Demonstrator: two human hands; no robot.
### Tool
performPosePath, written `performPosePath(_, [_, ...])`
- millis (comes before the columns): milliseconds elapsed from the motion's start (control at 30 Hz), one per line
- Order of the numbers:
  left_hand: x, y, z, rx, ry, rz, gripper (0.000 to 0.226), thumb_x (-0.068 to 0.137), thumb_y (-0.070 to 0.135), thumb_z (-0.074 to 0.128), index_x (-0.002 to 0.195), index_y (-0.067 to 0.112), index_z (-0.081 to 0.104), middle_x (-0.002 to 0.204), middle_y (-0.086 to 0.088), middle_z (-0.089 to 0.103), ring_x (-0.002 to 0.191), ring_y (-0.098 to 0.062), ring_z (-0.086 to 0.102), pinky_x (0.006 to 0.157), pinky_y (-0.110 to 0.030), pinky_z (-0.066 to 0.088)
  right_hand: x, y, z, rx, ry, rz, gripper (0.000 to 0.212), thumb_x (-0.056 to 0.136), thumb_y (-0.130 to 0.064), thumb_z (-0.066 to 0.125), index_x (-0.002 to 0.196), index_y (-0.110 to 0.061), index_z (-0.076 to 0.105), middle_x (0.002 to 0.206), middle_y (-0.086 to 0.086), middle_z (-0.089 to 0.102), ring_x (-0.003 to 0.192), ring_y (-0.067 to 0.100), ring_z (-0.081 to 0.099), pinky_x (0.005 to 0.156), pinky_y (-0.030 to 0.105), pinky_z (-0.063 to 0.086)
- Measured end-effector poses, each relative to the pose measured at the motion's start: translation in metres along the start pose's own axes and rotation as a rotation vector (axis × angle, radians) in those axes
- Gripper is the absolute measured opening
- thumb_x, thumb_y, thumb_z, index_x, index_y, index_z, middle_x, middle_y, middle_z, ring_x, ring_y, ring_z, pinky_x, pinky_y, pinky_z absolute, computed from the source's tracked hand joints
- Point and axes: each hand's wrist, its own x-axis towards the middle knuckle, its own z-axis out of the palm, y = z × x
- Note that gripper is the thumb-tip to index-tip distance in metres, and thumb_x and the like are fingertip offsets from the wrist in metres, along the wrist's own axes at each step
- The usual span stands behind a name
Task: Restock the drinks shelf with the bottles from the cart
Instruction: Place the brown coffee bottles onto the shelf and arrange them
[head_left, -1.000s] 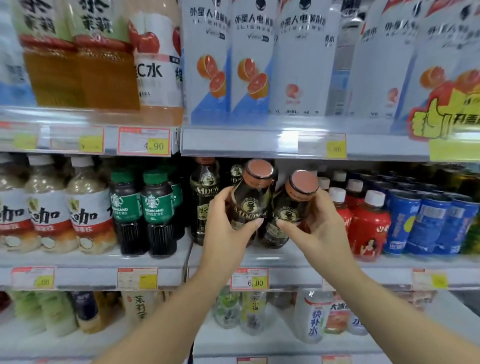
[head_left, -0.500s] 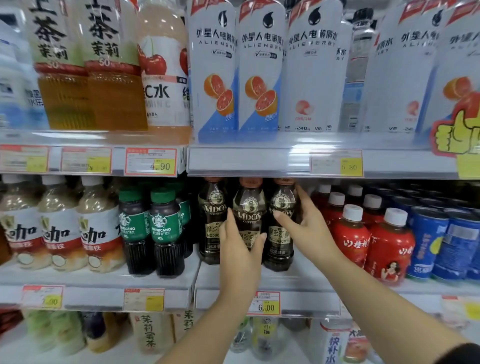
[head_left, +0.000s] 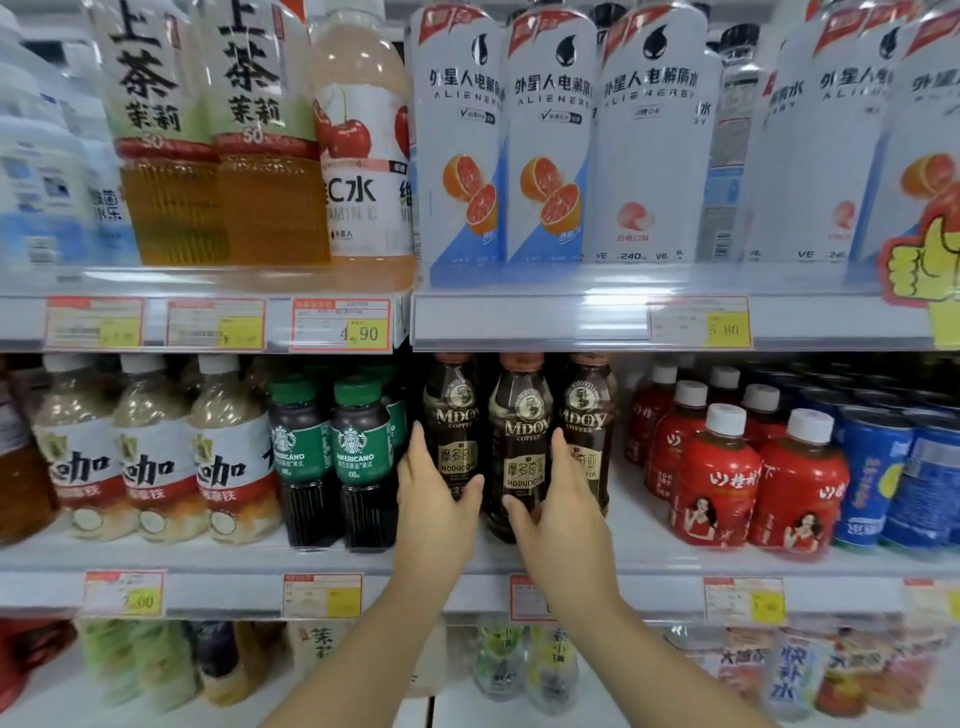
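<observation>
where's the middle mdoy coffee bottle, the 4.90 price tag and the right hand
middle MDOY coffee bottle (head_left: 525, 415): head view, upper label.
4.90 price tag (head_left: 341, 326): head view, tag centre.
right hand (head_left: 561, 512): head view, back of hand.

Both hands up at the middle shelf (head_left: 675, 558) now: left hand (head_left: 434, 506) spread against the left coffee bottle (head_left: 451, 415), right hand (head_left: 563, 512) cupped loosely at the middle coffee bottle (head_left: 524, 431). A third coffee bottle (head_left: 589, 410) stands just beside, green-capped bottles (head_left: 358, 447) to the left.
</observation>
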Motion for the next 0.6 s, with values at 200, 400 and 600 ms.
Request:
performPosePath(200, [0.012,-0.009,-0.002,-0.003,0.004,-0.003,0.068,0.091,0.012,0.057,0.147,0.018,0.019,0.147,-0.01,0.032,0.132,-0.021,0.036,0.101,-0.028,0.033,0.007,-0.013,0.011,-0.082,0.084,0.086,0.069,0.09,-0.031,0.058,0.147,-0.019,0.021,0.141,-0.003,0.035,0.122,0.015,0.046,0.09,0.026,0.043])
performPosePath(400, [0.015,-0.019,-0.006,0.017,0.01,0.063,0.061,0.092,0.009,0.054,0.144,0.016,0.025,0.14,-0.008,0.042,0.126,-0.021,0.043,0.095,-0.024,0.036,0.008,-0.016,0.022,-0.066,0.172,0.13,0.067,0.09,-0.027,0.059,0.146,-0.019,0.024,0.141,-0.002,0.038,0.12,0.017,0.049,0.09,0.03,0.044])
performPosePath(600, [0.017,-0.024,-0.006,-0.014,0.003,0.067,0.059,0.091,0.008,0.055,0.144,0.015,0.028,0.139,-0.007,0.046,0.123,-0.021,0.046,0.096,-0.027,0.038,0.012,-0.008,0.033,0.064,0.16,0.147,0.072,0.087,-0.017,0.063,0.147,-0.021,0.023,0.133,0.004,0.053,0.101,0.02,0.062,0.088,0.033,0.051])
